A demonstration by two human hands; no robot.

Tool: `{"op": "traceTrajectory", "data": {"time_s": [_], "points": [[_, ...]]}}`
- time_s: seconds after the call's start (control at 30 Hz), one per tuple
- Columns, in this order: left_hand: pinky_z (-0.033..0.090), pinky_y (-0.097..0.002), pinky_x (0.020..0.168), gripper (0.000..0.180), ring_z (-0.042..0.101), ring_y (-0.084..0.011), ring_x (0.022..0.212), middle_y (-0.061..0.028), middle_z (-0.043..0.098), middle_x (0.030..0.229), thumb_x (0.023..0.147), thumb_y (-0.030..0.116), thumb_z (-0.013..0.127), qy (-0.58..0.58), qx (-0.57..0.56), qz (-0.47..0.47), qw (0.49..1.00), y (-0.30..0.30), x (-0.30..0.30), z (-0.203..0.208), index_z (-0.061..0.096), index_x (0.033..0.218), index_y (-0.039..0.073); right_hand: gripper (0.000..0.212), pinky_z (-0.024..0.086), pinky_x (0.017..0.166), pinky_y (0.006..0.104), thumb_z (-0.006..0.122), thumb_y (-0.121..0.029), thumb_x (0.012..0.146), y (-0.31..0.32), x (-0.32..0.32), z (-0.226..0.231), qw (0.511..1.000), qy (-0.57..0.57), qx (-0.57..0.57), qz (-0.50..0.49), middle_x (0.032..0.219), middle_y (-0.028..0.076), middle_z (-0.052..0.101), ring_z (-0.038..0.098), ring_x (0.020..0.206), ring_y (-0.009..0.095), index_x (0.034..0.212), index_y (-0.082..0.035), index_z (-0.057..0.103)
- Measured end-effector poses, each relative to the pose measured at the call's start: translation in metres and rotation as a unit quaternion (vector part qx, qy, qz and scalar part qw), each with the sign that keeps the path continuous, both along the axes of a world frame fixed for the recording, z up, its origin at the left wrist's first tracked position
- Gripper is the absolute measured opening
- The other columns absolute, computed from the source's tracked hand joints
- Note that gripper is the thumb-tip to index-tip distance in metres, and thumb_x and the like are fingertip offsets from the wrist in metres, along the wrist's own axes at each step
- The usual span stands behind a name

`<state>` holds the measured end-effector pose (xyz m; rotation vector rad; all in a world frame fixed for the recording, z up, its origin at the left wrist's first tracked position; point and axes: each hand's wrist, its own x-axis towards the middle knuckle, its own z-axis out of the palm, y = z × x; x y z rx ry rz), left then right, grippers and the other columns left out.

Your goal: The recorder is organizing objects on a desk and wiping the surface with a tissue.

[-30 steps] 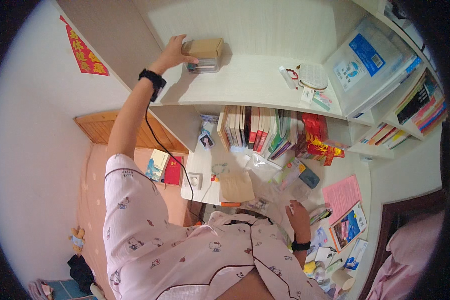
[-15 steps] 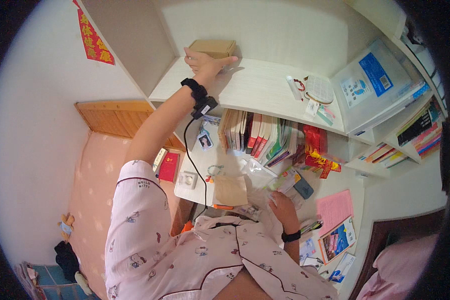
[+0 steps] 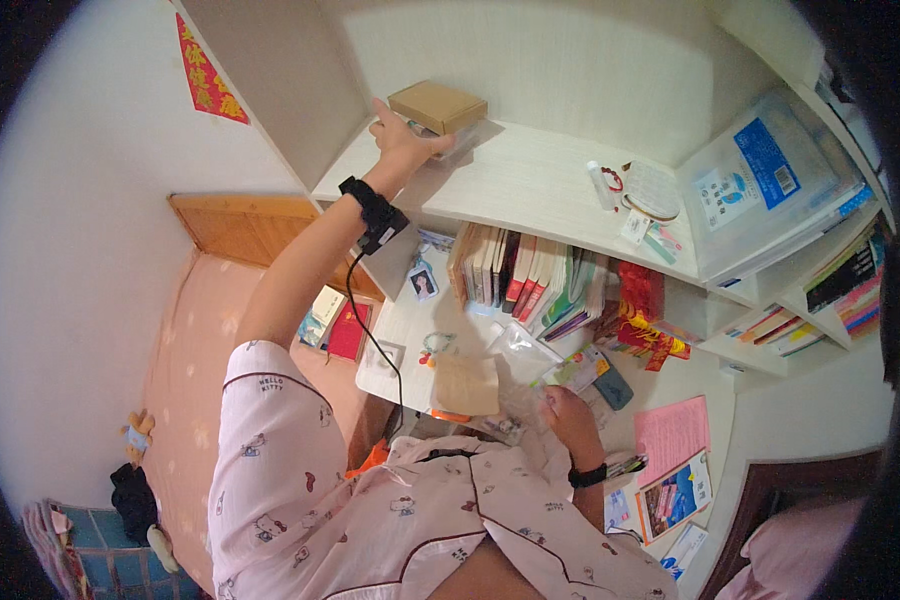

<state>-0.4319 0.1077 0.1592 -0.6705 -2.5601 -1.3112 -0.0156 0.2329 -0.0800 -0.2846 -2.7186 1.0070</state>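
On the upper shelf (image 3: 560,185), a brown cardboard box (image 3: 438,105) rests on a clear plastic container (image 3: 462,142), which is partly hidden by my left hand (image 3: 405,145). The fingers and thumb of that hand are spread along the near left side of these two, and the fingertips are partly hidden. Low over the desk, my right hand (image 3: 570,420) is closed, fingers curled. Clear plastic packaging (image 3: 522,350) lies by it, and whatever is in its fingers is too small to make out. A dark phone-like object (image 3: 610,385) lies just beyond that hand.
A row of books (image 3: 525,275) stands below the shelf. Right of it are a red decoration (image 3: 645,310) and a pink sheet (image 3: 672,435). Brown paper (image 3: 467,385) lies at the desk's front. A cable (image 3: 378,350) hangs from my left wrist. Clear file boxes (image 3: 760,190) fill the shelf's right end.
My left hand has drawn slightly back and left along the boxes, showing more of the clear container. My right hand's fingers have curled in. The view has shifted a little.
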Motion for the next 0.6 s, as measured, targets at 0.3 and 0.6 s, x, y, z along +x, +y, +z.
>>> {"op": "traceTrajectory", "data": {"time_s": [0.3,0.6], "points": [[0.039,-0.0389,0.105,0.144,0.040,-0.0430,0.123,-0.0357,0.029,0.133,0.050,0.049,0.090,0.034,-0.031,-0.061,0.997,-0.022,-0.014,-0.023,0.001,0.139,-0.021,0.030,0.049,0.077,0.0446,0.059,-0.023,0.089,-0.006,-0.028,0.024,0.996,-0.049,-0.018,0.068,0.094,0.023,0.064,0.062,0.089,0.038,0.106,0.002,0.059],[0.040,-0.0397,0.102,0.137,0.042,-0.0405,0.120,-0.0347,0.040,0.125,0.048,0.047,0.091,0.063,0.006,-0.069,0.996,-0.031,-0.003,-0.024,0.014,0.137,-0.023,0.031,0.049,0.082,0.0430,0.059,-0.023,0.089,-0.011,-0.026,0.029,0.994,-0.034,-0.051,0.086,0.104,0.021,0.065,0.063,0.096,0.037,0.109,0.001,0.061]]}}
